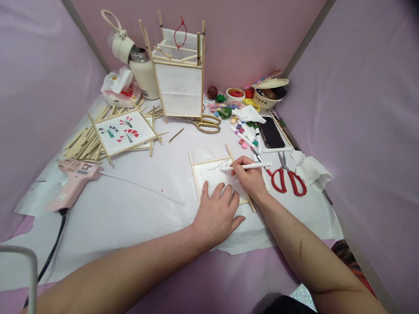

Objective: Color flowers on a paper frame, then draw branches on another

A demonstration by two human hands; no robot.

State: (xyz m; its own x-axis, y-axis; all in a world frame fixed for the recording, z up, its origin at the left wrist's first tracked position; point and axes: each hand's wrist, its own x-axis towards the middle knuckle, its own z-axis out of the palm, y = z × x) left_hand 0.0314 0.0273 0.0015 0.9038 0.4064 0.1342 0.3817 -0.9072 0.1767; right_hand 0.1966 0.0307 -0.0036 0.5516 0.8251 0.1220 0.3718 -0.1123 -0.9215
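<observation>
My right hand (247, 174) is closed around a white marker pen (257, 165), its tip at the white panel near the upper edge. Thin dark branch-like lines run across the top of that panel (209, 174), which is framed with light wooden sticks. On the panel's lower part my left hand (219, 209) lies with its fingers spread, covering some of the surface. Just right of my right hand are red-handled scissors (291, 176) and a thin brush with a red part (266, 170).
A stick-framed lantern (178, 89) stands at the back beside a cream bottle (144, 76). Leftward are a painted panel (126, 131) on wooden sticks (83, 146) and a pink glue gun (75, 183). Several markers (244, 135), a phone (271, 132) and a bowl (266, 100) sit right.
</observation>
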